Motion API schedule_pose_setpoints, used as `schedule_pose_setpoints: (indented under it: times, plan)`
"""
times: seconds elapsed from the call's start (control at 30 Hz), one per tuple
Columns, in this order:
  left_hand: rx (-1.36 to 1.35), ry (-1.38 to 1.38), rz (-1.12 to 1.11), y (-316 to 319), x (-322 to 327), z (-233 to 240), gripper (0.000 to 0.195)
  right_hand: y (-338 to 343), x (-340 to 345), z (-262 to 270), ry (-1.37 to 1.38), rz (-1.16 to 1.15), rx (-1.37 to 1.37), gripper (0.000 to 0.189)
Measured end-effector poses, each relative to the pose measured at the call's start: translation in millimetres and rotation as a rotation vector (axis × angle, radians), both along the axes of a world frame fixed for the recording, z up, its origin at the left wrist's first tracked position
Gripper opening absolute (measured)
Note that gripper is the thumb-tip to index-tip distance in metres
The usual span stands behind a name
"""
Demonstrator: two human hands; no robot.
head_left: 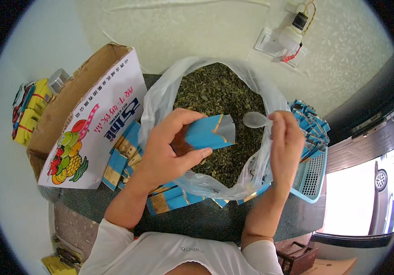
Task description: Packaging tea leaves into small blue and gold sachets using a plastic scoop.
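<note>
My left hand (164, 147) grips a blue foil pouch (205, 132) with gold trim, its silvery mouth facing right. Pinched in my right hand (286, 141) is a clear plastic spoon (255, 120), its bowl level with the pouch mouth and a short gap away from it. Both hands are over a large translucent plastic bag (157, 96), rolled open and filled with dried leaves (214, 89) that look like loose tea. I cannot see what is inside the pouch. Flat blue and gold pouches (174, 199) lie around the bag's near and left sides.
A white printed carton (104, 120) leans at the left, beside yellow packets (33, 110). On the right, a light-blue plastic basket (317, 182) holds many upright blue pouches (310, 127). Behind, a plug adapter (291, 37) sits in the wall socket. The dark tabletop (190, 223) ends close to my body.
</note>
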State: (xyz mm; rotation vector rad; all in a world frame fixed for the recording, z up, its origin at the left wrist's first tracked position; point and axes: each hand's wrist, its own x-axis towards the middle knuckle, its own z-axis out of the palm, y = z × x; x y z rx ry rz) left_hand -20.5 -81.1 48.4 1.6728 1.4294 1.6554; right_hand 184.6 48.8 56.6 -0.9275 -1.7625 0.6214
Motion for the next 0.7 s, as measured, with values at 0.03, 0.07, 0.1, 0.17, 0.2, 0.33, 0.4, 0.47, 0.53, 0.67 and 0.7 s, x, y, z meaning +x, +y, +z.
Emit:
schedule_pose_setpoints:
  times: [0.03,0.07,0.1,0.17,0.2,0.33,0.4,0.47,0.53,0.67,0.7]
  plan:
    - [0.004,0.011,0.002,-0.2,-0.3,0.8,0.054,3.1,-3.1,-4.0,-0.234,-0.111,0.116,0.025]
    - [0.008,0.022,0.003,-0.5,-0.5,1.7,0.055,4.6,-7.0,-6.4,-0.359,-0.105,0.032,0.025]
    - [0.009,0.022,0.002,-0.8,-0.3,2.3,0.055,8.3,-11.7,-15.6,-0.358,-0.106,0.033,0.025]
    - [-0.009,0.013,0.018,-1.0,1.0,3.6,0.054,16.1,-20.6,-34.9,-0.398,0.087,-0.045,0.026]
    - [-0.009,0.013,0.022,-1.2,0.6,3.1,0.054,14.2,-27.2,-34.5,-0.399,0.091,-0.044,0.026]
    - [-0.001,0.004,0.049,-1.1,0.1,3.8,0.056,9.5,-42.1,-32.9,-0.187,0.278,-0.437,0.026]
    - [-0.015,0.003,0.05,-0.9,-0.7,4.2,0.057,10.5,-42.8,-33.5,-0.089,0.315,-0.48,0.027]
    - [-0.023,0.042,0.072,-0.9,-1.7,3.2,0.058,13.5,-39.6,-34.9,0.084,0.342,-0.517,0.027]
    - [-0.04,0.075,0.089,0.2,-3.3,2.2,0.058,14.0,-31.8,-28.7,0.118,0.333,-0.506,0.027]
    - [-0.125,0.099,0.103,1.4,-2.7,4.1,0.056,11.1,-10.8,-11.0,0.2,0.289,-0.452,0.029]
    - [-0.127,0.1,0.103,1.6,-3.6,1.9,0.056,8.5,-7.5,-6.0,0.216,0.285,-0.422,0.029]
